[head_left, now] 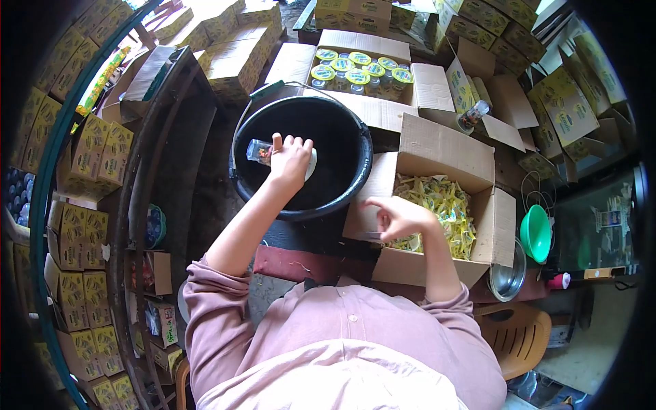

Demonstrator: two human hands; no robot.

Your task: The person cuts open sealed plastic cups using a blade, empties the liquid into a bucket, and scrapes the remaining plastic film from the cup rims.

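The black bucket [307,213] stands widest in the work area, and the jar is best kept well inside its rim, where it would not knock the edge. Beside it, the open box [447,162] holds yellow packets [444,212]; its near flaps seem worth keeping clear of the wrist. The left hand [292,164] is wrapped over the clear jar [259,152], which lies tilted above the bucket's mouth with colourful contents showing. A firm, even wrap around the smooth side should suit it, as it may slip. The right hand [410,219] is half curled above the box's left flap; a thin dark sliver [371,235] shows at its fingertips, but I cannot tell whether it is gripped.

Around this, stacked cartons [232,65] fill the room. The dark surface [311,236] carries the bucket. Beyond it is a carton of lidded jars [358,76], and at the right a green bowl [535,234].
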